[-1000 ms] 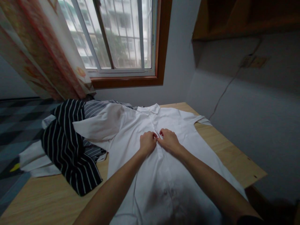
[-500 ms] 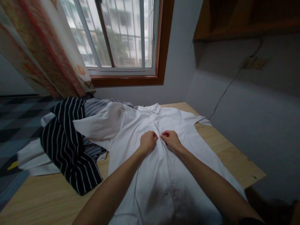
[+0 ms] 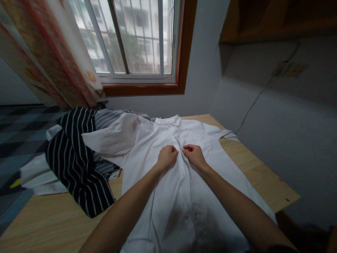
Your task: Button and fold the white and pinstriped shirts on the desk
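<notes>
A white collared shirt [image 3: 168,189] lies spread front side up, its collar toward the window and its lower part toward me. My left hand [image 3: 167,155] is closed in a pinch on the left side of the front button strip. Just across from it, my right hand [image 3: 194,154] pinches the strip's other edge, its fingertips a small gap from the left ones. Any button between the fingertips is too small to make out. Both forearms reach over the shirt's lower half, which is in shadow.
Black-and-white striped clothing [image 3: 79,161] is heaped at the left, partly under the shirt's sleeve. The wooden table [image 3: 260,172] shows along both sides. Beyond it are a window [image 3: 137,38], a curtain [image 3: 63,56], a wall shelf [image 3: 276,21] and a hanging cable [image 3: 252,105].
Both hands stay at the button strip with nearly the same pinch. The whole view has shifted very slightly; the shirt lies as before.
</notes>
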Motion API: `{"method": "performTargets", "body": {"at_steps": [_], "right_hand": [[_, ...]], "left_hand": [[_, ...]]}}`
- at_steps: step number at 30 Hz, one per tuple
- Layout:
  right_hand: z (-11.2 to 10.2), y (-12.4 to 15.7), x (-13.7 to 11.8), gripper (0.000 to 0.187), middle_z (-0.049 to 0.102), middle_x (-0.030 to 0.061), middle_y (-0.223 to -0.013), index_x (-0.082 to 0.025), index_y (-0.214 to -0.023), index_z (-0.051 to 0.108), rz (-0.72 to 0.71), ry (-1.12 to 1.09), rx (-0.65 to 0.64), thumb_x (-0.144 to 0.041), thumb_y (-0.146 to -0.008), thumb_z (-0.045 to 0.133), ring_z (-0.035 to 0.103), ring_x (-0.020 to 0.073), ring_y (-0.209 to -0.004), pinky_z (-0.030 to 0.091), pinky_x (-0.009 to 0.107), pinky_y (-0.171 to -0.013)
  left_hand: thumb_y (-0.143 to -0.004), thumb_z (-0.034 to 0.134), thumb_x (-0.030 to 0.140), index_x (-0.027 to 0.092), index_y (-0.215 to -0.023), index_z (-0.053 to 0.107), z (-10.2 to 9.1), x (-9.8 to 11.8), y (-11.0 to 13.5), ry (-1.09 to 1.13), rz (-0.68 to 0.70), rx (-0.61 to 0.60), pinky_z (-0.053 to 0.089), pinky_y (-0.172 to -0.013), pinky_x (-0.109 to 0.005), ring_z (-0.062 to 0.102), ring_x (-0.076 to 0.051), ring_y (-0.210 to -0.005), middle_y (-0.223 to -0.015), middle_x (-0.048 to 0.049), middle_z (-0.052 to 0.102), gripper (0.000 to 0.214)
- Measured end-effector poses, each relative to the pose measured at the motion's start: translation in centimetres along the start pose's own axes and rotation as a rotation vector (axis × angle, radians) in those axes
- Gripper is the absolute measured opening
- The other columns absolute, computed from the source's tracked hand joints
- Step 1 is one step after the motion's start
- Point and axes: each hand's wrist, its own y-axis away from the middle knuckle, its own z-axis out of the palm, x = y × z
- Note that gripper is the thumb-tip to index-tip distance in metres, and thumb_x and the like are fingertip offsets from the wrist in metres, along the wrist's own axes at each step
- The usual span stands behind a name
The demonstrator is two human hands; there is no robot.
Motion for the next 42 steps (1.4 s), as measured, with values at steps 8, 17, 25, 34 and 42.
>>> {"method": "performTargets", "body": {"at_steps": [8, 17, 25, 34, 42], "right_hand": [[0.5, 0.4, 0.4, 0.028, 0.071, 0.0058, -0.067, -0.011, -0.082, 0.075, 0.047, -0.028, -0.054, -0.029, -0.065, 0.062, 0.061, 0.0165, -0.058, 0.044, 0.026, -0.054], [0.3, 0.1, 0.1, 0.018, 0.060, -0.0018, -0.052, -0.014, -0.069, 0.071, 0.230, -0.299, -0.172, -0.028, -0.060, 0.065, 0.049, 0.0093, -0.044, 0.040, 0.022, -0.045], [0.2, -0.6, 0.3, 0.017, 0.058, -0.0029, -0.050, -0.015, -0.063, 0.064, 0.211, -0.315, -0.205, -0.032, -0.062, 0.067, 0.048, 0.0085, -0.043, 0.037, 0.021, -0.043], [0.7, 0.7, -1.1, 0.011, 0.068, 0.0032, -0.061, -0.015, -0.071, 0.069, 0.002, 0.104, -0.042, -0.024, -0.069, 0.062, 0.061, 0.0151, -0.054, 0.044, 0.024, -0.052], [0.8, 1.2, -1.2, 0.009, 0.072, 0.0046, -0.069, -0.017, -0.071, 0.070, -0.116, 0.224, -0.014, -0.024, -0.074, 0.064, 0.065, 0.0172, -0.064, 0.047, 0.026, -0.061]], "left_hand": [[-0.076, 0.056, 0.021, 0.014, -0.074, 0.072, 0.4, -0.6, -0.5, 0.144, -0.016, -0.007, 0.034, -0.059, -0.024, 0.056, -0.015, -0.065, -0.067, -0.0044, 0.066, 0.018], [-0.070, 0.058, 0.017, 0.014, -0.057, 0.066, 0.7, -0.8, -0.5, 0.312, -0.091, -0.084, 0.031, -0.051, -0.022, 0.049, -0.011, -0.049, -0.045, 0.0011, 0.053, 0.015], [-0.077, 0.054, 0.018, 0.014, -0.057, 0.058, 0.4, 0.1, 0.2, 0.626, -0.263, -0.229, 0.018, -0.037, -0.020, 0.028, -0.005, -0.031, -0.033, 0.0065, 0.037, 0.021], [-0.082, 0.050, 0.024, 0.013, -0.062, 0.055, 0.8, -0.1, -0.3, 0.734, -0.350, -0.244, 0.019, -0.034, -0.020, 0.033, -0.004, -0.032, -0.049, 0.0017, 0.054, 0.023], [-0.076, 0.051, 0.015, 0.013, -0.060, 0.056, 0.8, 0.3, 0.1, 0.665, -0.315, -0.197, 0.026, -0.037, -0.020, 0.037, -0.005, -0.035, -0.049, 0.0014, 0.054, 0.017]]}}
